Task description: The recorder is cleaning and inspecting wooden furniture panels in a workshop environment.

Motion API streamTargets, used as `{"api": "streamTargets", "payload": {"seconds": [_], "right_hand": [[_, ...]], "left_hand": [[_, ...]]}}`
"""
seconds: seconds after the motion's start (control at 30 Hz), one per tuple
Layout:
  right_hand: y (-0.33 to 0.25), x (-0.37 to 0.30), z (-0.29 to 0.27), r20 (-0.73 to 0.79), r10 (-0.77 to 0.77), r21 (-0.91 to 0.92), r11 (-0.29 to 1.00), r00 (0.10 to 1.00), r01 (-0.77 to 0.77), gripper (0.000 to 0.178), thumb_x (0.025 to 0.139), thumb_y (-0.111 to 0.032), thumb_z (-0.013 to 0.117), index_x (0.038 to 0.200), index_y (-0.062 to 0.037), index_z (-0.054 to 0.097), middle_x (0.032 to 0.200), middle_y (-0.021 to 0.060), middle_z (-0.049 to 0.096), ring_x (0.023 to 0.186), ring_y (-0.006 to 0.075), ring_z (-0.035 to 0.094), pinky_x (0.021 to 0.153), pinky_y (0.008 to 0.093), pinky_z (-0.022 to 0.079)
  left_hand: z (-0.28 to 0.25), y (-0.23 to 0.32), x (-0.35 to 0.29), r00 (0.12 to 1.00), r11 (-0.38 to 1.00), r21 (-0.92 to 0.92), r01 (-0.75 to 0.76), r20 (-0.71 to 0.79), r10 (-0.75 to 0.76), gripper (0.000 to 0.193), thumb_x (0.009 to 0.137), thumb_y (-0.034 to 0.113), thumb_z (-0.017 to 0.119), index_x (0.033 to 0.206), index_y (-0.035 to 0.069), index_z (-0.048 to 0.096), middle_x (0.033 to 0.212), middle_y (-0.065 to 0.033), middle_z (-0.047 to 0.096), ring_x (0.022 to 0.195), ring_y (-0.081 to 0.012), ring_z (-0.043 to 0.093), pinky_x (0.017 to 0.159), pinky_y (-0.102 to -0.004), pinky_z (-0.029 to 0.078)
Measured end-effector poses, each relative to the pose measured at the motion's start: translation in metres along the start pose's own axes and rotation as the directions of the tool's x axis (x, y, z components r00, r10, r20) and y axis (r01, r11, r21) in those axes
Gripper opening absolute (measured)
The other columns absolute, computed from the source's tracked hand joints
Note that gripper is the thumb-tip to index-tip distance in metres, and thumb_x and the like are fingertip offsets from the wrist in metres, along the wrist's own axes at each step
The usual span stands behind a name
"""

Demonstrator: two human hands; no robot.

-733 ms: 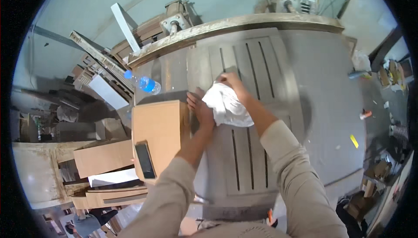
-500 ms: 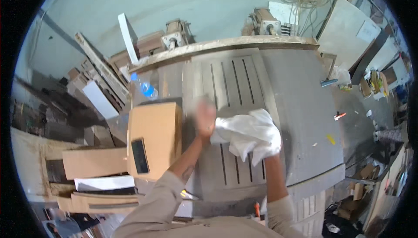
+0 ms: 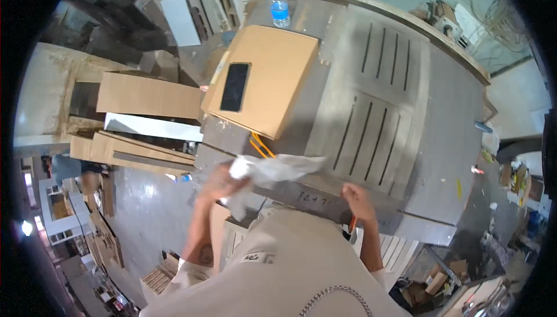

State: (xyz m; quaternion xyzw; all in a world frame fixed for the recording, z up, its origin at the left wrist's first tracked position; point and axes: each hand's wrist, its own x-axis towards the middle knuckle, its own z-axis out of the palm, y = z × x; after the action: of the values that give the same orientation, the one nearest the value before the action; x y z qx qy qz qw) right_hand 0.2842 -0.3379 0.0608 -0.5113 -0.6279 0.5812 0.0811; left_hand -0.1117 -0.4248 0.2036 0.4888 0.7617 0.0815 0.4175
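Observation:
My left hand (image 3: 219, 184) is closed on one end of a white cloth (image 3: 284, 168), just off the near edge of the bench. The cloth's other end trails right toward the grey slotted panel (image 3: 371, 114), and part of it hangs below my hand. My right hand (image 3: 360, 202) is at the panel's near edge with its fingers curled in; whatever is inside them, if anything, is hidden. An orange-handled item (image 3: 353, 222) shows right beneath it. I cannot tell whether the hand touches that item.
A cardboard box (image 3: 272, 79) sits on the bench left of the panel, bearing a black phone (image 3: 235, 87). Behind it stands a water bottle (image 3: 279, 8). Yellow-orange handles (image 3: 262, 145) lie by the box's near corner. Boards (image 3: 148, 95) are stacked at left.
The white cloth has gone from my right hand to my left, which has moved left and nearer. My right hand is uncovered and closer to the panel's near edge. The view has swung left.

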Motion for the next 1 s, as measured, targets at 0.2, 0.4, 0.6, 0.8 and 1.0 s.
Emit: {"api": "streamTargets", "payload": {"seconds": [0.2, 0.4, 0.6, 0.8, 1.0], "right_hand": [[-0.007, 0.007, -0.075, -0.556, -0.085, -0.188, 0.982, 0.827, -0.025, 0.028, 0.093, -0.022, 0.057, 0.108, 0.001, 0.063, 0.081, 0.0169, 0.065, 0.073, 0.0216, 0.061, 0.069, 0.0335, 0.047], [0.064, -0.049, -0.112, -0.785, 0.061, -0.075, 0.979, 0.616, -0.191, 0.026, 0.094, -0.015, 0.055, 0.112, 0.0023, 0.063, 0.096, 0.0223, 0.067, 0.088, 0.0291, 0.066, 0.078, 0.0361, 0.05], [0.091, -0.057, -0.077, -0.818, 0.17, -0.071, 0.918, 0.55, -0.391, 0.043, 0.09, -0.007, 0.051, 0.13, 0.0078, 0.045, 0.12, 0.0292, 0.057, 0.111, 0.0414, 0.056, 0.095, 0.0437, 0.044], [0.084, -0.037, -0.044, -0.806, 0.036, -0.203, 0.921, 0.59, -0.332, 0.061, 0.087, -0.009, 0.056, 0.139, 0.0072, 0.031, 0.131, 0.0321, 0.048, 0.119, 0.046, 0.049, 0.101, 0.0481, 0.039], [0.049, -0.04, -0.077, -0.77, 0.256, -0.023, 0.904, 0.584, -0.426, 0.062, 0.086, -0.019, 0.06, 0.138, 0.0026, 0.036, 0.124, 0.029, 0.052, 0.113, 0.0438, 0.052, 0.093, 0.0521, 0.041]], "left_hand": [[0.045, -0.144, 0.057, 0.803, 0.979, -0.148, -0.138, -0.595, 0.023, 0.064, 0.084, 0.035, 0.069, 0.132, -0.001, 0.047, 0.124, -0.0275, 0.055, 0.113, -0.0397, 0.054, 0.095, -0.0422, 0.044], [0.068, -0.003, 0.044, 0.859, 0.846, 0.296, 0.444, -0.408, -0.309, 0.075, 0.089, 0.06, 0.048, 0.132, -0.002, 0.05, 0.138, -0.0316, 0.042, 0.135, -0.0384, 0.038, 0.11, -0.0584, 0.022], [0.137, 0.062, 0.085, 0.939, 0.972, -0.187, -0.143, -0.335, 0.074, 0.06, 0.095, 0.034, 0.056, 0.133, -0.01, 0.043, 0.136, -0.0306, 0.046, 0.132, -0.0401, 0.04, 0.11, -0.0395, 0.03], [0.23, 0.044, 0.129, 0.876, 0.987, 0.049, -0.156, -0.454, 0.161, 0.073, 0.09, 0.04, 0.062, 0.135, -0.013, 0.039, 0.134, -0.032, 0.047, 0.13, -0.0412, 0.042, 0.109, -0.0419, 0.032], [0.18, 0.013, 0.165, 0.979, 0.789, -0.598, 0.141, -0.033, -0.2, 0.05, 0.084, 0.044, 0.068, 0.101, -0.003, 0.062, 0.086, -0.0064, 0.063, 0.079, -0.019, 0.057, 0.071, -0.0329, 0.044]]}}
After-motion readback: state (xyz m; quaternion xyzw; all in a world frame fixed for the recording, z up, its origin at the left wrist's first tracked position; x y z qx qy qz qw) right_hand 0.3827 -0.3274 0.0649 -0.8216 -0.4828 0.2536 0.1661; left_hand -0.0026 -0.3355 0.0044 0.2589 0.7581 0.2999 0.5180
